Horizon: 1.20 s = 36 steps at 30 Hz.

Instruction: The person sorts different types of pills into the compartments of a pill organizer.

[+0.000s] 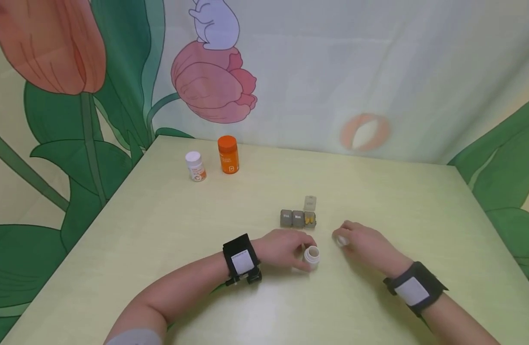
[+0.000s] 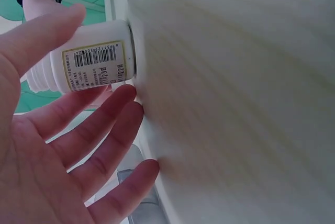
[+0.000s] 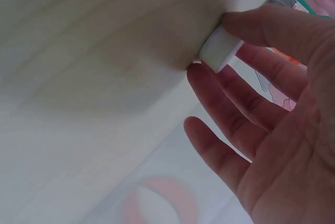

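While upright, bottle (image 1: 311, 256) mouth skyward.

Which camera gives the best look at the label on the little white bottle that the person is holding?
The left wrist view: the open white bottle fills it, barcode label facing the camera, with the left hand around it. The head view shows only its open mouth from above. The right wrist view shows the right hand holding the white cap.

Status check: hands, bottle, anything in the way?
Left hand holds open white bottle upright on table. Right hand pinches white cap on table. Pill organizer just beyond, one lid open.
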Each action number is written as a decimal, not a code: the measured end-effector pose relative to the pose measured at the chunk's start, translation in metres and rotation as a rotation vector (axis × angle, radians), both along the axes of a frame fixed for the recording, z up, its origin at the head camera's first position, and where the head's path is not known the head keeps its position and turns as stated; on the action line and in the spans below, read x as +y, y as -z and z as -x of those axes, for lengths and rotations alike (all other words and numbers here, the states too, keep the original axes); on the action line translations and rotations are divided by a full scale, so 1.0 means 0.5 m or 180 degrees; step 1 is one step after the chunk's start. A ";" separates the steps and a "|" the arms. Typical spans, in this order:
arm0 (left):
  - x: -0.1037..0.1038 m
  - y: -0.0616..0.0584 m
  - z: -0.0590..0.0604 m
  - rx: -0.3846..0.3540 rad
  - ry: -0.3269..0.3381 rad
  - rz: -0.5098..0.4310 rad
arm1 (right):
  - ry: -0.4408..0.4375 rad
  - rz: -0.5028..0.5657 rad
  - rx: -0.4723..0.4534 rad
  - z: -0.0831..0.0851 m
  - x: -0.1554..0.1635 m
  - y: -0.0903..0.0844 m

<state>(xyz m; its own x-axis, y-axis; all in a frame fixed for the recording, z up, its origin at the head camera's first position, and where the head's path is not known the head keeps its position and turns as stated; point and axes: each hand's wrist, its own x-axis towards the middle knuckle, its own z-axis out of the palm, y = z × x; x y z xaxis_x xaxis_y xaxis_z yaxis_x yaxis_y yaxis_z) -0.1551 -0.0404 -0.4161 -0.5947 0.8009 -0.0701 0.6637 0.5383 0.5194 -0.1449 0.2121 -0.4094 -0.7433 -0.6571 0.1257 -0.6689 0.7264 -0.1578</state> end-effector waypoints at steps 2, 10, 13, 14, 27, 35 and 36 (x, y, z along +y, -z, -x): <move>0.001 -0.001 0.000 0.0020 0.0002 0.0006 | -0.0031 0.0006 0.0004 0.001 0.000 0.001; 0.001 0.002 0.001 -0.0061 -0.0043 -0.0023 | 0.0161 0.0613 -0.0499 -0.007 -0.007 -0.011; 0.002 0.003 0.002 -0.0056 -0.0065 0.0002 | -0.0030 0.0975 -0.0395 -0.015 -0.013 -0.016; 0.002 0.003 0.003 -0.0046 -0.0066 0.0017 | -0.0100 0.1079 -0.0325 -0.018 -0.016 -0.019; 0.003 0.004 0.011 -0.0007 -0.0048 -0.0033 | -0.0460 0.2011 -0.0607 -0.053 -0.066 -0.021; 0.002 0.001 0.010 -0.0030 -0.0073 -0.0028 | -0.0406 0.1926 -0.0769 -0.056 -0.080 -0.001; 0.002 0.000 0.009 -0.0038 -0.0075 -0.0025 | -0.0406 0.1920 -0.0773 -0.056 -0.081 0.001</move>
<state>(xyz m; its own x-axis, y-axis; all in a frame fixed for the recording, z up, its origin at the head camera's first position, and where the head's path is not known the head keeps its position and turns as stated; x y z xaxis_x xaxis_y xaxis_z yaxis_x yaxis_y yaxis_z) -0.1597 -0.0393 -0.4163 -0.6125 0.7873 -0.0711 0.6447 0.5495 0.5315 -0.1172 0.1717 -0.4098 -0.7178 -0.6088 0.3379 -0.6381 0.3809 -0.6691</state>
